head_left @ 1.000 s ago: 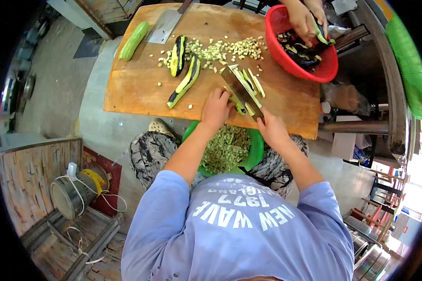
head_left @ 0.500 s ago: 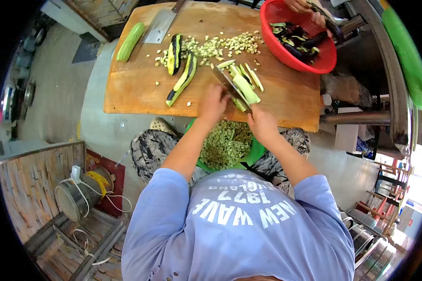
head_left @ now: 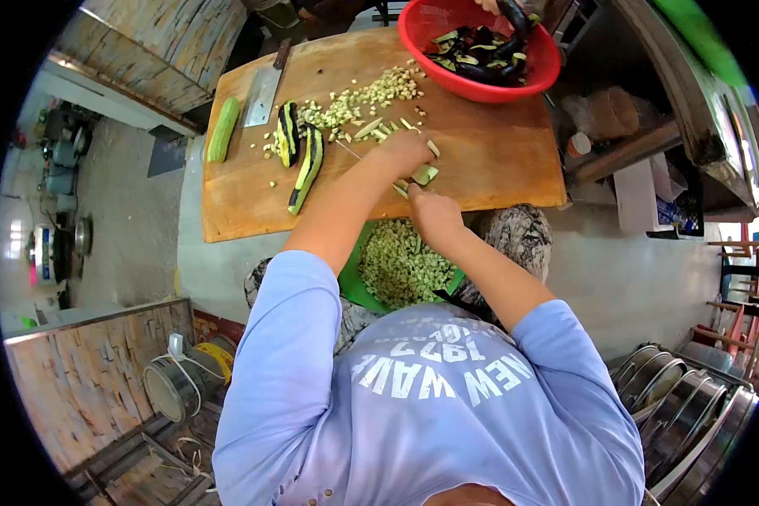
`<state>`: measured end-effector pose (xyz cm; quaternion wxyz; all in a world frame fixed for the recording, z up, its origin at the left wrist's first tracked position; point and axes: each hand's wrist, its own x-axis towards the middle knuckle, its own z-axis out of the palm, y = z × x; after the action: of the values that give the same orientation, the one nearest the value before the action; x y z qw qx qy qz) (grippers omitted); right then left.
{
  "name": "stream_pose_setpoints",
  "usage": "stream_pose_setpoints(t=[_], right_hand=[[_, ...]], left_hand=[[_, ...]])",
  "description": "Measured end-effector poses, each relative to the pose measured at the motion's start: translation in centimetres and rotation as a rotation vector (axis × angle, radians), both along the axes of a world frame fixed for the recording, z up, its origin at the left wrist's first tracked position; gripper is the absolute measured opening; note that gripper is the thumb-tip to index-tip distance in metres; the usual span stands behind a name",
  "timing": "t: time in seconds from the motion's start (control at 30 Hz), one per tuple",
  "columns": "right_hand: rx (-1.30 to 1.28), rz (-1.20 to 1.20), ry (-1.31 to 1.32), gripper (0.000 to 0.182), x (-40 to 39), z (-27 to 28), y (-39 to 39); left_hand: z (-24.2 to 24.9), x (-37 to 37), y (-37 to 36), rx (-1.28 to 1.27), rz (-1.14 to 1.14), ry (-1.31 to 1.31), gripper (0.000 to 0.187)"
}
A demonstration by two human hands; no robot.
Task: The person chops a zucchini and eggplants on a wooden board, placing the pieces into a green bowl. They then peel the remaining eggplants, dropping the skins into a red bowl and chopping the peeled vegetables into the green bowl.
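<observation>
My left hand (head_left: 406, 153) is over pale green squash pieces (head_left: 425, 174) on the wooden board (head_left: 497, 169), its fingers closed round some of them. My right hand (head_left: 434, 212) grips a knife near the board's front edge. The knife's blade (head_left: 348, 149) passes beneath my left wrist, with its tip showing on the left. Two partly peeled dark-striped squashes (head_left: 309, 169) lie left of my hands, beside diced pieces (head_left: 341, 110). Below the board, a green basin (head_left: 356, 287) holds many diced pieces.
A cleaver (head_left: 261, 97) and a whole green squash (head_left: 223, 131) lie at the board's left. At its back right is a red basin (head_left: 481, 89) of dark peeled vegetables, with another person's hand (head_left: 487, 5) above. Steel pots (head_left: 683, 405) stand at the lower right.
My left hand has moved right, onto the cut pieces. The knife has turned flatter, its tip pointing further left. The view has shifted, and the co-worker's hands show less.
</observation>
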<state>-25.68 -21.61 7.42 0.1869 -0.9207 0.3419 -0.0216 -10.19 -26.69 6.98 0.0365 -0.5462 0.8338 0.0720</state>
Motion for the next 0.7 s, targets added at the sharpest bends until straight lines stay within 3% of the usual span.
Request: stream_pose_setpoints(t=[0.07, 0.2, 0.3, 0.33, 0.47, 0.57, 0.63, 0.7], right_hand=[[0.004, 0.000, -0.012, 0.016, -0.1, -0.5, -0.2], [0.043, 0.017, 0.012, 0.020, -0.1, 0.3, -0.2], [0.189, -0.015, 0.085, 0.024, -0.2, 1.9, -1.0], [0.245, -0.027, 0.059, 0.021, -0.3, 2.4, -1.7], [0.384, -0.095, -0.165, 0.017, -1.3, 1.0, -4.8], [0.457, -0.151, -0.261, 0.019, -1.6, 1.0, -5.4], [0.530, -0.188, -0.182, 0.018, -1.7, 1.9, -5.3], [0.497, -0.118, -0.138, 0.018, -2.0, 3.0, -4.7]], left_hand=[[-0.2, -0.1, 0.0, -0.088, -0.001, -0.025, 0.023], [1.2, -0.1, 0.0, 0.104, -0.026, -0.103, 0.024], [3.6, 2.5, 0.0, -0.109, 0.183, 0.306, 0.026], [6.0, 3.0, 0.9, -0.160, 0.300, 0.473, 0.019], [8.5, 5.3, 5.9, -0.606, 0.472, 0.469, 0.024], [1.6, 4.6, 9.4, -0.725, 0.506, 0.435, 0.027], [-3.3, 3.5, 11.7, -0.536, 0.578, 0.374, 0.027], [-5.4, 2.2, 13.7, -0.564, 0.638, 0.472, 0.027]])
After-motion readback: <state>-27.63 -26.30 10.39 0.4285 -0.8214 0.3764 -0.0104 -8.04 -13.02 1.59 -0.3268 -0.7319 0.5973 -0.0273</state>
